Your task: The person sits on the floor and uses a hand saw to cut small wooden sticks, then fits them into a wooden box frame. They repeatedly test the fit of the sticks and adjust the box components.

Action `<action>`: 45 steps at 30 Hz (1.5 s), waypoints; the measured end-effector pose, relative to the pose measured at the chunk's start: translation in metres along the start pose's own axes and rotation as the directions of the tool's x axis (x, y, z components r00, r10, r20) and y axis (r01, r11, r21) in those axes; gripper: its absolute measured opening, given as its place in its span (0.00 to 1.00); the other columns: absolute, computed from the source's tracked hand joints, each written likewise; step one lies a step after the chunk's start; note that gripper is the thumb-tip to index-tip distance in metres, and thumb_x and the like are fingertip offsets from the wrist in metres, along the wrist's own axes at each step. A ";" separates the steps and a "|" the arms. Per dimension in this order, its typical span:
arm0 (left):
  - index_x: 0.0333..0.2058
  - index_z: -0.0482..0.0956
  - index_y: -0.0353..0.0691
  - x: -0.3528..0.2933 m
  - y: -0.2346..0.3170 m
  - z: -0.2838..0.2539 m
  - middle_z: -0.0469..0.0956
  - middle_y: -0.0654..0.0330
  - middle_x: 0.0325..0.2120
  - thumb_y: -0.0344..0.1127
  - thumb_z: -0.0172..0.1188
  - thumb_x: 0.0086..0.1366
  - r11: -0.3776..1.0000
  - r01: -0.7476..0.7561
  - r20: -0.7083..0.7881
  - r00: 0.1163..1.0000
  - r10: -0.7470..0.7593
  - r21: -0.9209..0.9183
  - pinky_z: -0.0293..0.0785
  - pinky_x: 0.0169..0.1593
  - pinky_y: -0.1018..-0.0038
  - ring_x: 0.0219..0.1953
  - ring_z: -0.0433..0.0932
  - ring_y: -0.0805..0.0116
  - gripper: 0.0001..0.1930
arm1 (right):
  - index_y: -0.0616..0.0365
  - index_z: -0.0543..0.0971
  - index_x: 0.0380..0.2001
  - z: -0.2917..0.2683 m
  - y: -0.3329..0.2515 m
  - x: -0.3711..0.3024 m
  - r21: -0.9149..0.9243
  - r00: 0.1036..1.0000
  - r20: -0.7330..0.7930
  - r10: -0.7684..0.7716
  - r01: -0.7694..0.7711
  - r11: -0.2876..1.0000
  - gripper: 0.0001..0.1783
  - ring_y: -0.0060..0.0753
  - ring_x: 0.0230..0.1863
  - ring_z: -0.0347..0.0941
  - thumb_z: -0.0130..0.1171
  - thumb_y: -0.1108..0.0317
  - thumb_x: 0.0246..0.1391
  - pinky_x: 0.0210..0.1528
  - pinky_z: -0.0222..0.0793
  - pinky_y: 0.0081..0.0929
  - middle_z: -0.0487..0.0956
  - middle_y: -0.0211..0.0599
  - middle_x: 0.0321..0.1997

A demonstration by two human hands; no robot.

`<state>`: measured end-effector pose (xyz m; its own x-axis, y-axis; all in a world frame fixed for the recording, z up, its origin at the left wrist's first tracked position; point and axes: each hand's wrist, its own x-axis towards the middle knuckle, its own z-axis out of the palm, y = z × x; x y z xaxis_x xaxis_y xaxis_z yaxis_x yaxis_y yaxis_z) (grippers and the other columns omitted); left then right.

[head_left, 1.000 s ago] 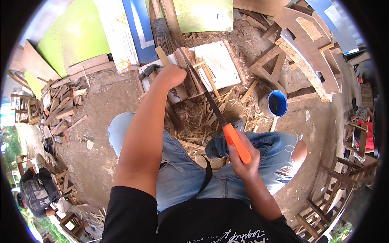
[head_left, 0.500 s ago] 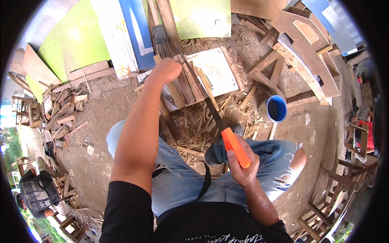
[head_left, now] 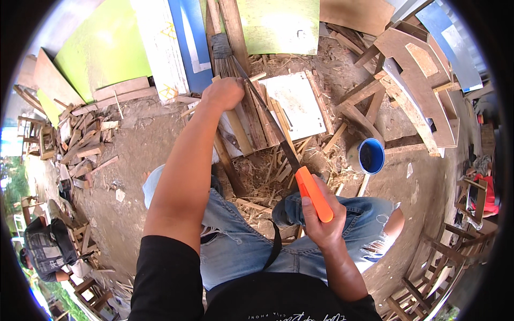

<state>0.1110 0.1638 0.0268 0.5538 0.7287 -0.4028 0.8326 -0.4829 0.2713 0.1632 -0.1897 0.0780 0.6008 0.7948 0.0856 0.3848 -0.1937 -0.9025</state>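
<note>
My right hand [head_left: 324, 220] is wrapped round the orange handle of a handsaw [head_left: 281, 140], low in front of my knees. Its long dark blade slants up and left along the right edge of a length of wood [head_left: 255, 122]. My left hand [head_left: 225, 95] is closed at the far end of this wood, its fingertips mostly hidden behind the knuckles. Beneath lies a low white-topped board [head_left: 300, 104] with wooden edges. Thin wood strips [head_left: 279, 115] rest on it, just right of the blade.
A blue-rimmed bucket [head_left: 371, 156] stands to the right, near a curved wooden frame [head_left: 412, 93]. Scrap wood [head_left: 80, 144] is heaped at left. Shavings [head_left: 262, 179] cover the ground before my feet. Another person [head_left: 45, 251] is at lower left. Green panels [head_left: 107, 53] lean behind.
The whole view has shifted, so the surroundings sit lower and further right. Relative to the wood, the saw has moved forward, its handle now closer to the wood's near end. Both hands keep their hold.
</note>
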 end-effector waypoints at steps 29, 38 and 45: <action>0.50 0.79 0.37 -0.007 0.007 -0.004 0.77 0.46 0.53 0.51 0.34 0.74 0.994 0.103 0.078 0.992 -0.100 -0.032 0.68 0.60 0.55 0.56 0.74 0.45 0.28 | 0.70 0.73 0.55 0.013 -0.010 0.024 0.019 0.998 0.013 -0.061 0.061 0.998 0.23 0.26 0.37 0.79 0.61 0.74 0.57 0.41 0.76 0.25 0.82 0.46 0.39; 0.49 0.79 0.34 -0.012 0.010 -0.004 0.76 0.41 0.52 0.52 0.32 0.75 0.995 0.088 0.060 0.995 -0.085 -0.046 0.66 0.62 0.53 0.56 0.73 0.42 0.30 | 0.70 0.73 0.56 0.017 -0.011 0.021 0.026 0.997 0.034 -0.064 0.063 0.998 0.24 0.24 0.36 0.78 0.61 0.74 0.57 0.42 0.75 0.23 0.82 0.45 0.39; 0.49 0.79 0.35 -0.011 0.008 0.000 0.77 0.42 0.51 0.51 0.31 0.75 0.997 0.067 0.092 0.994 -0.064 -0.030 0.67 0.61 0.53 0.55 0.74 0.41 0.30 | 0.69 0.73 0.56 0.020 -0.012 0.034 0.056 0.999 0.042 -0.023 0.021 0.998 0.23 0.23 0.38 0.78 0.61 0.74 0.58 0.43 0.75 0.24 0.82 0.44 0.39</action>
<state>0.1115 0.1517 0.0335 0.4973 0.7104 -0.4980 0.8674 -0.4179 0.2701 0.1652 -0.1486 0.0837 0.5619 0.8224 0.0889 0.3573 -0.1444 -0.9228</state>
